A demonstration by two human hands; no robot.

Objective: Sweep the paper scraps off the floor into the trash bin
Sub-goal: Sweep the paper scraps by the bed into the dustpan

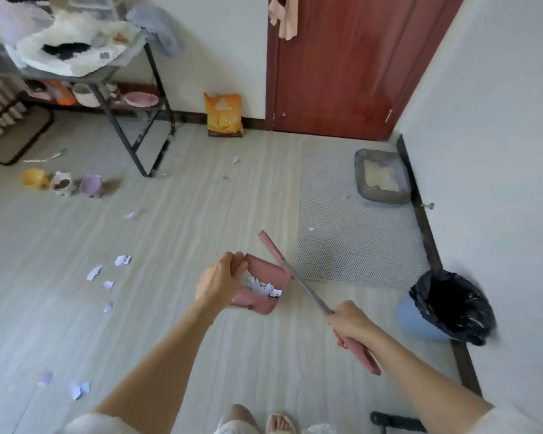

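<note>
My left hand (pixel 220 281) grips the pink dustpan (pixel 264 277) by its handle and holds it above the floor, with white paper scraps (pixel 264 288) inside it. My right hand (pixel 350 321) is closed around the broom (pixel 298 280), a metal pole with a pink grip; its pink head points away, beyond the dustpan. The blue trash bin (pixel 445 308) with a black bag stands at the right by the wall. Loose paper scraps (pixel 107 277) lie on the floor to the left, more paper scraps (pixel 76 388) at the lower left, and single paper scraps (pixel 235 159) farther off.
A grey perforated mat (pixel 351 233) and a litter tray (pixel 381 177) lie at the right near the red door (pixel 342 64). A folding table (pixel 76 67) stands at the back left, with three small pots (pixel 63 183) on the floor. An orange bag (pixel 223 115) leans on the wall.
</note>
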